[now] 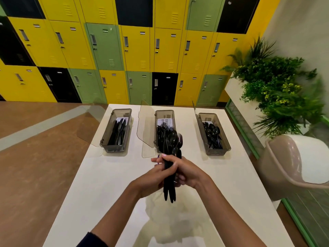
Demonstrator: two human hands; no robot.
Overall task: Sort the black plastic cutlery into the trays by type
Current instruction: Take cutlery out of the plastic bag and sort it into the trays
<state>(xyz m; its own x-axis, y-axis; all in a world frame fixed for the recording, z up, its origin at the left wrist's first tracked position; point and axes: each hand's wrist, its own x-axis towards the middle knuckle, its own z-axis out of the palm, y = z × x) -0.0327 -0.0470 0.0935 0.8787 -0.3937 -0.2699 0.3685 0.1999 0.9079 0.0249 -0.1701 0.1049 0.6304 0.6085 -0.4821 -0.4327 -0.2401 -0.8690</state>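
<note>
White surface before coloured lockers; across mid-frame, knife tray, fork tray, spoon tray (lids open); at centre, cutlery bundle clasped by left hand and right hand, fingers curled round handles.

Showed black on the cutlery bunch in the right hand, white on the table beneath it, smoky grey on the trays beyond, a yellow-green-black patchwork on the lockers farther off.
</note>
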